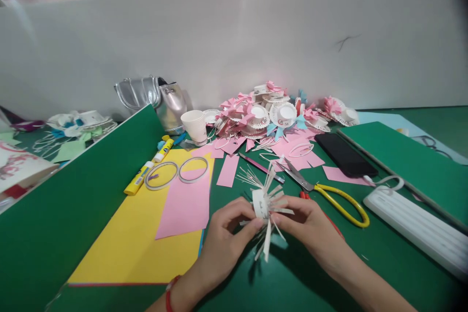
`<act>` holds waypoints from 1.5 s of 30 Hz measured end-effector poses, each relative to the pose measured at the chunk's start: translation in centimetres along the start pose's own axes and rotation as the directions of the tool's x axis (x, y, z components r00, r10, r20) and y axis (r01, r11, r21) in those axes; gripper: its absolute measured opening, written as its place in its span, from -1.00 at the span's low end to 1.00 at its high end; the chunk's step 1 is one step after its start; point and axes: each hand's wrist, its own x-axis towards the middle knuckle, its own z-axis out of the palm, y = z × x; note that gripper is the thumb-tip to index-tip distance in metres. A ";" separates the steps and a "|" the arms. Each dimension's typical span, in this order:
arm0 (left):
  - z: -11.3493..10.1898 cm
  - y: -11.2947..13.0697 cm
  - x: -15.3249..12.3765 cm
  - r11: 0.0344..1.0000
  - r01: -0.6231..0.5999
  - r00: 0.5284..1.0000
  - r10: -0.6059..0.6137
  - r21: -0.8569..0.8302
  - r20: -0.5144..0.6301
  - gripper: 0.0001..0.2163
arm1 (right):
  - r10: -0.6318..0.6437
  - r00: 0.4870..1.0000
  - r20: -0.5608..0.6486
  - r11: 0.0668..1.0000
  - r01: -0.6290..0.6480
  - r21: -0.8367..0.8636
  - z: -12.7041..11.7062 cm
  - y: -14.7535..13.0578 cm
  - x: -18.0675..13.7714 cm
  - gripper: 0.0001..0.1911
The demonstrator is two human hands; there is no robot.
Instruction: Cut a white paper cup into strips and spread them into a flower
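Observation:
Between both hands, above the green table, is a white paper cup cut into thin strips (pixel 260 204) that fan out around its short uncut base. My left hand (pixel 234 226) pinches the base from the left, thumb in front. On the other side, my right hand (pixel 302 217) grips strips between thumb and fingers. Just beyond the right hand lie scissors with yellow handles (pixel 341 202), their blades partly spread. A utility knife (pixel 261 168) rests behind the cut cup. Something with red handles (pixel 304 195) is partly hidden behind my right hand.
Left are yellow paper (pixel 120 248), pink paper (pixel 186 209), two tape rolls (pixel 193 169) and glue sticks (pixel 139 179). A whole paper cup (pixel 195 126) stands behind. Finished paper crafts (pixel 259 117) pile at the divider. Right are a phone (pixel 345 155) and power strip (pixel 417 226).

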 end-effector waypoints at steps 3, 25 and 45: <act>0.0 -0.1 0.0 0.998 -0.043 0.999 0.043 0.037 -0.014 -0.81 | -0.114 0.993 -0.021 0.983 0.110 -0.144 0.1 0.3 0.0 -0.89; 0.1 0.0 0.1 0.997 0.074 0.997 -0.074 -0.015 0.011 -0.80 | -0.203 0.977 0.059 0.925 0.211 -0.317 0.1 -0.2 -0.5 -0.80; 0.4 -0.3 -0.2 0.992 0.042 0.999 -0.045 0.120 0.017 -0.79 | -0.358 0.933 -0.032 0.818 0.297 -0.492 0.8 0.5 -0.7 -0.77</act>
